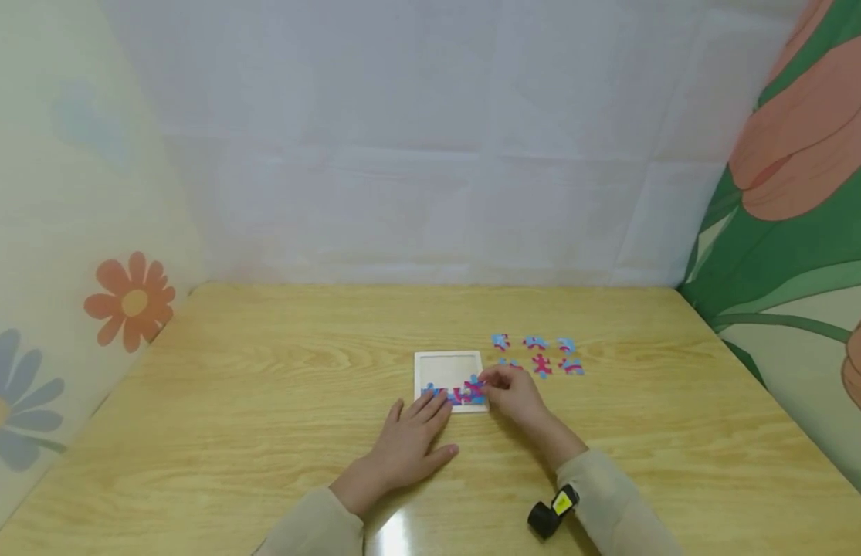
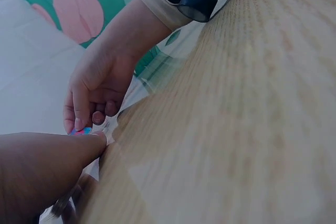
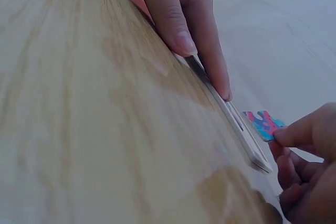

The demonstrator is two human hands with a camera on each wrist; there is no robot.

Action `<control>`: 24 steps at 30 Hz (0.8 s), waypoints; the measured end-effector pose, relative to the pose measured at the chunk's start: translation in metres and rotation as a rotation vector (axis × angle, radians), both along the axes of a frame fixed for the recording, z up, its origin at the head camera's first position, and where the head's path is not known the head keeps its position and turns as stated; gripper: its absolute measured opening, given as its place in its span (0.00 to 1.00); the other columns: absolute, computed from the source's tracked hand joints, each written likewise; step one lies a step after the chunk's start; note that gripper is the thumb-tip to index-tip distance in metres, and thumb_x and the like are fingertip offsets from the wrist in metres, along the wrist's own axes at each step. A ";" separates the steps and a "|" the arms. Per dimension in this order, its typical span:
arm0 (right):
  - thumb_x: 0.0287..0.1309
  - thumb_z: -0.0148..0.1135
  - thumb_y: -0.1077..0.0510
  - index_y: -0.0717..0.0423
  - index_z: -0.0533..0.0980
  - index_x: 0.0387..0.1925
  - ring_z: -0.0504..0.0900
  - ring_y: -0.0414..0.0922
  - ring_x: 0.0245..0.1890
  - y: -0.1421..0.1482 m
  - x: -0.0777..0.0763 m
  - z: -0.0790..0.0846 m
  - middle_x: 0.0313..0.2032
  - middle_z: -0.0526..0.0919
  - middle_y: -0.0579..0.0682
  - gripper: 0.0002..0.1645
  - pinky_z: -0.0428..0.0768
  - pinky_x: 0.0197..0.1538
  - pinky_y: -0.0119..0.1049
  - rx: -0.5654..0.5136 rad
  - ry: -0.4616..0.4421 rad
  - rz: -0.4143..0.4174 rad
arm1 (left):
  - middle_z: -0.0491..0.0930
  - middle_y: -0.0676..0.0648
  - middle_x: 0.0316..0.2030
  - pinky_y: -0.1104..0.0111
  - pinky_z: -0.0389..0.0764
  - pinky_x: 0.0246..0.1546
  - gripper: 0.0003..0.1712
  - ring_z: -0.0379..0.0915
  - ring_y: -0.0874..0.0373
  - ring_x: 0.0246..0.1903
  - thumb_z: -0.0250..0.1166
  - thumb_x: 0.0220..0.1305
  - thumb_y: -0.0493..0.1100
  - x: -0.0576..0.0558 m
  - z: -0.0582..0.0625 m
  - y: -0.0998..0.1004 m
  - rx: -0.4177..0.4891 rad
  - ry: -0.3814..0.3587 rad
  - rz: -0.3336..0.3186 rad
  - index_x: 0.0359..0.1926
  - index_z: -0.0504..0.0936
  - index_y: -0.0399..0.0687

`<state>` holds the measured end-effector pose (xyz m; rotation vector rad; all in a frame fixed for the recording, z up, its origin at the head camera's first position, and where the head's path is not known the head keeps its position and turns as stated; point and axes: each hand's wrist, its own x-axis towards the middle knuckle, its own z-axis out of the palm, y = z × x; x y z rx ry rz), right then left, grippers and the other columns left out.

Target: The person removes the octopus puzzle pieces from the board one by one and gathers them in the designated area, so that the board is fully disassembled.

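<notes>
A square white puzzle tray lies on the table, with blue and pink jigsaw pieces along its near side. My left hand rests with fairly straight fingers over the tray's near left part, fingertips on the pieces there. At the tray's right side, my right hand pinches a blue and pink jigsaw piece between thumb and fingers. In the right wrist view that piece is tilted and raised above the tray's rim. The left wrist view shows the right hand with its remaining fingers curled under.
Several loose jigsaw pieces lie in two rows behind and right of the tray. A black wrist camera is strapped at the right sleeve. The wooden table ends at a white cloth backdrop, with floral panels at both sides.
</notes>
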<state>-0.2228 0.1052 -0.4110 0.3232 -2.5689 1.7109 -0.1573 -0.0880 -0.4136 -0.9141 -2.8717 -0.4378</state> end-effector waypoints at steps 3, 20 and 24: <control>0.41 0.57 0.74 0.64 0.76 0.28 0.70 0.43 0.25 0.002 0.000 0.002 0.22 0.73 0.50 0.08 0.71 0.31 0.34 -0.042 -0.061 -0.021 | 0.53 0.44 0.62 0.44 0.46 0.52 0.36 0.44 0.48 0.61 0.48 0.58 0.59 -0.001 0.000 0.000 -0.006 -0.006 0.002 0.60 0.60 0.39; 0.45 0.57 0.73 0.72 0.74 0.30 0.71 0.38 0.23 0.046 -0.009 0.018 0.23 0.77 0.52 0.06 0.71 0.27 0.29 0.001 0.018 -0.019 | 0.54 0.43 0.61 0.44 0.47 0.52 0.35 0.45 0.48 0.60 0.49 0.58 0.58 0.000 0.001 0.000 -0.009 0.000 0.003 0.59 0.62 0.38; 0.45 0.56 0.74 0.72 0.73 0.31 0.71 0.38 0.23 0.056 -0.010 0.022 0.23 0.76 0.50 0.06 0.71 0.27 0.28 -0.015 0.011 -0.031 | 0.54 0.43 0.61 0.44 0.47 0.52 0.35 0.45 0.48 0.60 0.49 0.58 0.58 0.000 0.000 0.000 -0.009 0.001 0.000 0.59 0.62 0.38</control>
